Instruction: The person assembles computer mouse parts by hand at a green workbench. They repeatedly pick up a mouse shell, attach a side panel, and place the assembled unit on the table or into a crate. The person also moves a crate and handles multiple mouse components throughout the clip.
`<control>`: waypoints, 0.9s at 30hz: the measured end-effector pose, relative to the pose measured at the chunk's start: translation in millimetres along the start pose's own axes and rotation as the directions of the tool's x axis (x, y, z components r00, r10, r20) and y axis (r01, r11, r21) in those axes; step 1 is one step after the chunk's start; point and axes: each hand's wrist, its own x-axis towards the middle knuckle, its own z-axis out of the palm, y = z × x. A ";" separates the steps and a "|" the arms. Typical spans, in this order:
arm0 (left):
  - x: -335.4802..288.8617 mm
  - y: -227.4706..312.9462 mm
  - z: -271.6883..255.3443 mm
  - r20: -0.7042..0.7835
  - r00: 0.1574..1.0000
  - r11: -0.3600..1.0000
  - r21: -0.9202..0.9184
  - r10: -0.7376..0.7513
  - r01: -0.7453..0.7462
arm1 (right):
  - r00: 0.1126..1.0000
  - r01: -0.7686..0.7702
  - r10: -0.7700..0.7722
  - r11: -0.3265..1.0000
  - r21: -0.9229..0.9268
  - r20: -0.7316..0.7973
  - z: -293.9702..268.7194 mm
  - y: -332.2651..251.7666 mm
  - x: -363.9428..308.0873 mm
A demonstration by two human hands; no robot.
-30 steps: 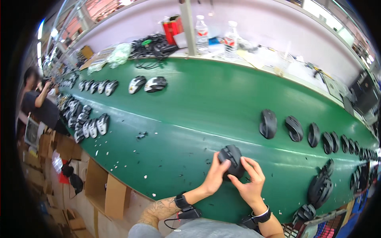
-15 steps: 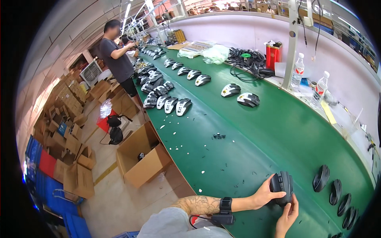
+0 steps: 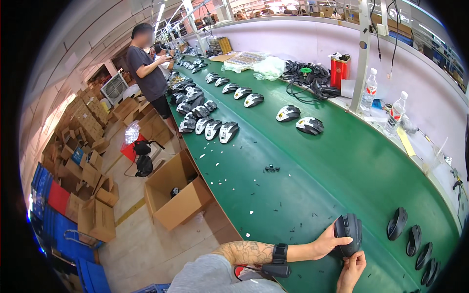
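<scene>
Left grip (image 3: 326, 244) holds black mouse (image 3: 349, 228) — its underside hidden.

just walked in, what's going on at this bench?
The person's left hand grips a black computer mouse over the green bench; the right hand is at its lower end, what its fingers are doing there too small to tell. More black mouse-shaped pieces line up to the right. White-and-black mice sit farther along the bench, where a co-worker stands.
</scene>
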 end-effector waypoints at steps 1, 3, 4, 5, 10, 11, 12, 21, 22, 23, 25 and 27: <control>-0.3 1.4 -0.2 0.003 1.000 1.000 -0.001 -0.026 0.026 | 0.997 -0.036 0.032 0.997 -0.064 -0.064 -3.3 1.4 -1.8; -0.8 6.2 0.1 -0.026 0.997 0.997 -0.027 -0.075 0.074 | 0.977 -0.119 0.083 0.976 -0.182 -0.197 16.9 -9.3 2.1; -1.4 8.5 0.6 -0.041 0.994 0.995 -0.040 -0.098 0.096 | 0.973 -0.113 0.048 0.951 -0.288 -0.224 21.5 -10.7 2.5; -1.1 10.1 1.1 -0.028 0.995 0.994 -0.048 -0.096 0.094 | 0.968 -0.108 0.008 0.914 -0.391 -0.249 25.3 -11.6 2.7; -6.4 0.3 2.6 -0.042 0.999 0.999 0.037 -0.030 0.032 | 0.941 0.116 -0.312 0.654 -0.748 -0.127 84.1 -30.7 4.2; -7.4 2.5 4.7 -0.052 0.998 0.999 0.025 -0.047 0.048 | 0.947 0.086 -0.293 0.632 -0.770 -0.135 79.8 -30.7 4.2; -8.7 7.0 7.2 -0.062 0.996 0.998 0.013 -0.066 0.066 | 0.951 0.055 -0.274 0.610 -0.791 -0.146 76.1 -31.0 4.0; -2.0 21.3 0.5 -0.137 0.983 0.931 0.359 0.120 -0.064 | 0.958 0.061 -0.280 0.433 -0.899 -0.070 70.1 -53.2 12.7; 2.3 22.8 -1.4 -0.143 0.986 0.937 0.348 0.083 -0.029 | 0.964 0.051 -0.257 0.430 -0.901 -0.068 66.3 -52.8 15.4; 3.4 24.6 -1.4 -0.150 0.986 0.935 0.355 0.071 -0.013 | 0.969 0.066 -0.243 0.440 -0.895 -0.048 61.8 -53.3 15.9; 5.7 25.7 -7.2 -0.155 0.988 0.938 0.343 0.005 0.049 | 0.985 0.063 -0.170 0.508 -0.859 -0.029 62.6 -58.8 16.1; 1.3 32.3 2.8 -0.240 0.969 0.962 0.246 -0.053 0.114 | 0.993 0.025 -0.103 0.612 -0.791 -0.049 56.5 -54.8 14.5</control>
